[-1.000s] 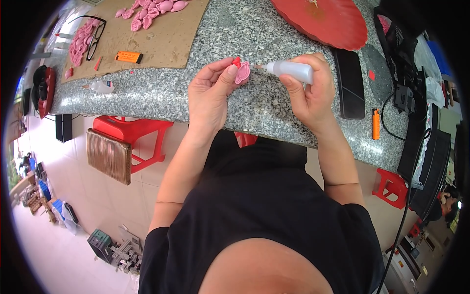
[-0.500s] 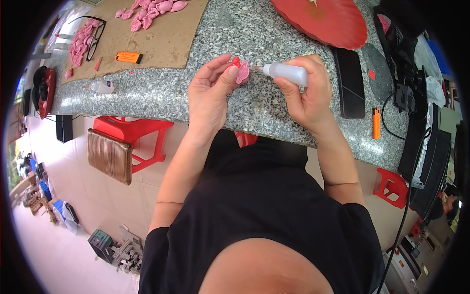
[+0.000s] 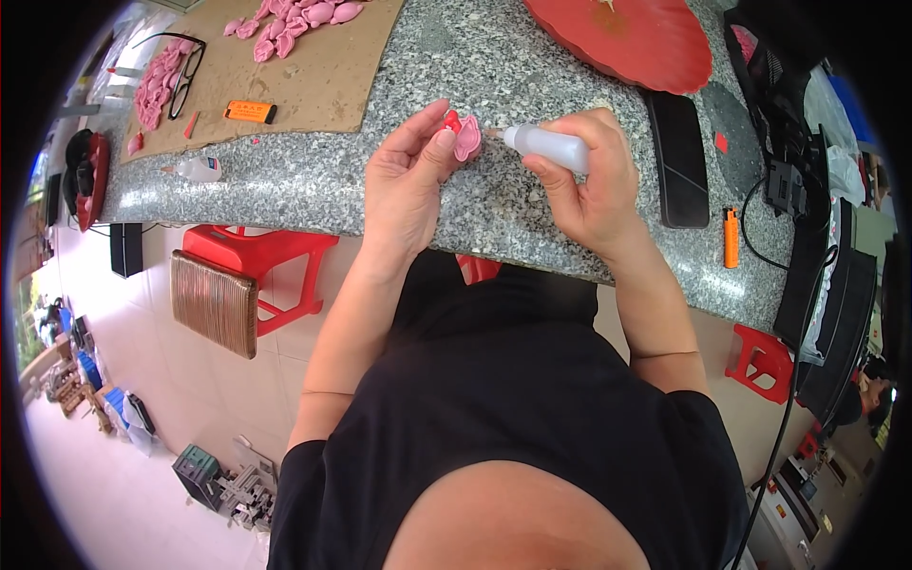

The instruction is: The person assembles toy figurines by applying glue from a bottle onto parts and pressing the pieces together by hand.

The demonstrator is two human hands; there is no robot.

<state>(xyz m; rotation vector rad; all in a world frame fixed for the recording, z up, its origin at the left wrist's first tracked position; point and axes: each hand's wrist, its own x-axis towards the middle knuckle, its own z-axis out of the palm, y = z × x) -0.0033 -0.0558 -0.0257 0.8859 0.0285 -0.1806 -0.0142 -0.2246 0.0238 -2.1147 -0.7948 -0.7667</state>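
Observation:
Between its thumb and fingers, my left hand (image 3: 410,171) pinches a small pink moulded piece (image 3: 467,140) with a red part (image 3: 452,122) at its upper left. The hollow, rimmed side of the pink piece faces up and to the right. My right hand (image 3: 598,176) is wrapped round a translucent squeeze bottle (image 3: 551,147) lying nearly level. Its thin nozzle points left at the pink piece, close to the rim; whether it touches I cannot tell. Both hands are above the speckled granite table (image 3: 494,214), near its front edge.
Pink pieces (image 3: 294,24) lie heaped on a cardboard sheet (image 3: 313,95) at the far left, with glasses (image 3: 185,81) and an orange lighter (image 3: 250,112). A second small bottle (image 3: 201,169) lies nearer. To the right are a red scalloped tray (image 3: 655,57), a black phone (image 3: 679,161) and another lighter (image 3: 731,237).
The bottle and my right hand have shifted slightly left. The pink piece has turned a little in my left hand, so more of its hollow side shows.

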